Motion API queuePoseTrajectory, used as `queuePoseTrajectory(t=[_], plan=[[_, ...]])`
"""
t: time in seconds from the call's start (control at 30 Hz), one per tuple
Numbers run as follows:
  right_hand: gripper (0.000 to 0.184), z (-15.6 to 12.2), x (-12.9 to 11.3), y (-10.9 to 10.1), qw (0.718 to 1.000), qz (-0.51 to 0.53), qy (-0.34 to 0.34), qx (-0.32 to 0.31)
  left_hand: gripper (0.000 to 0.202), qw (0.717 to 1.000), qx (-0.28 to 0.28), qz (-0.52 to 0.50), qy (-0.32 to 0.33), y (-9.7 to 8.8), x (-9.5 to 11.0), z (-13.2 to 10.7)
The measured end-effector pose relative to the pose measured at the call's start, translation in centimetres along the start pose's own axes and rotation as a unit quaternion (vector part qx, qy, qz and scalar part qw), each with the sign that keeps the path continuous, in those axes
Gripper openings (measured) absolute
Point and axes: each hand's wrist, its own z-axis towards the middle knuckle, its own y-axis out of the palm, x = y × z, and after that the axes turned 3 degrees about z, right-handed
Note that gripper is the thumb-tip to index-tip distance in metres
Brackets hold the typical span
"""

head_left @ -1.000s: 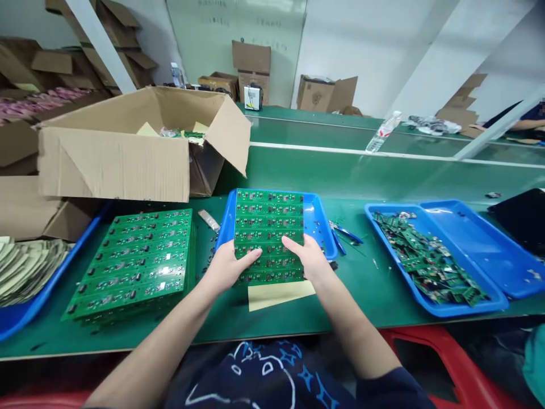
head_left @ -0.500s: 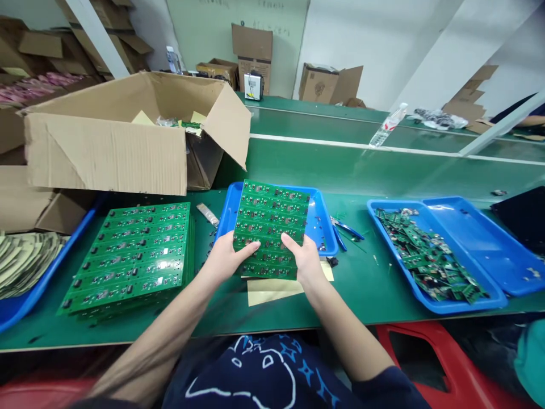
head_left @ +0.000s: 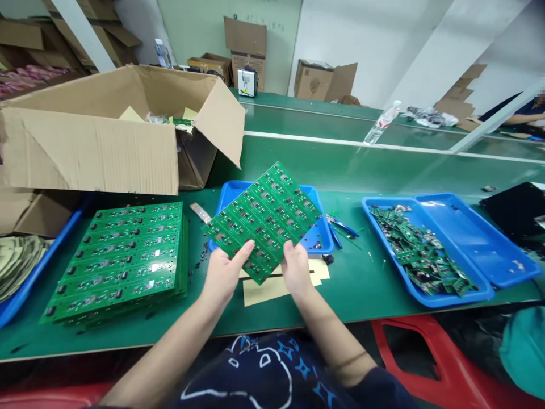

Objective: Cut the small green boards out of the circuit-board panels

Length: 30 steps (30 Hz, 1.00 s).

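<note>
A green circuit board panel (head_left: pixel 266 218) is held up in front of me, turned at a slant, with rows of small components facing me. My left hand (head_left: pixel 225 272) grips its lower left edge, thumb on the face. On the lower right edge my right hand (head_left: pixel 297 267) is closed, its thumb also on the front. Behind the panel, partly covered by it, lies a blue tray (head_left: pixel 234 190) with small dark bits in it. Beneath my hands there is yellowish paper (head_left: pixel 264 291) on the table. Left of my left hand stands a stack of similar panels (head_left: pixel 121 255).
Blue-handled pliers (head_left: pixel 343 227) lie right of the tray. Farther right, one blue tray (head_left: pixel 370 221) holds many small boards, beside another blue tray (head_left: pixel 485 244). A large open cardboard box (head_left: pixel 93 153) stands behind the stack. A bottle (head_left: pixel 382 122) leans at the back.
The panel has turned clockwise from nearly upright to a slant, with both hands still holding it. The whole view has shifted slightly.
</note>
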Motion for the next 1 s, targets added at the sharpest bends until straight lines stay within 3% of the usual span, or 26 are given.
queuePoseTrajectory(t=[0.1,0.17,0.23,0.3,0.47,0.67,1.0], plan=[[0.073,1.6,-1.9,-3.3,0.998,0.031,0.043,-0.038,0.043,0.998,-0.036,0.029,-0.039,-2.0,1.1,0.9],[0.058,2.7,-3.6,-5.1,0.995,0.018,0.065,-0.072,0.041,0.993,-0.078,0.069,-0.059,-3.1,1.6,1.4],[0.043,3.6,-5.1,-5.8,0.986,-0.034,0.098,-0.132,0.038,0.984,-0.116,0.114,-0.067,-3.6,1.9,1.8],[0.039,4.0,-6.0,-5.6,0.976,-0.082,0.112,-0.165,0.037,0.981,-0.122,0.131,-0.071,-3.4,1.9,1.9],[0.042,4.0,-5.5,-3.6,0.978,-0.182,0.057,-0.085,0.048,0.987,-0.066,0.139,-0.041,-2.0,1.7,1.9],[0.04,3.9,-4.2,-3.2,0.96,-0.275,-0.045,-0.033,0.038,0.973,0.005,0.23,0.031,-1.7,1.6,3.1],[0.042,4.8,-2.9,-3.5,0.941,-0.328,-0.084,0.018,0.038,0.952,-0.008,0.299,0.067,-0.9,1.2,5.3]])
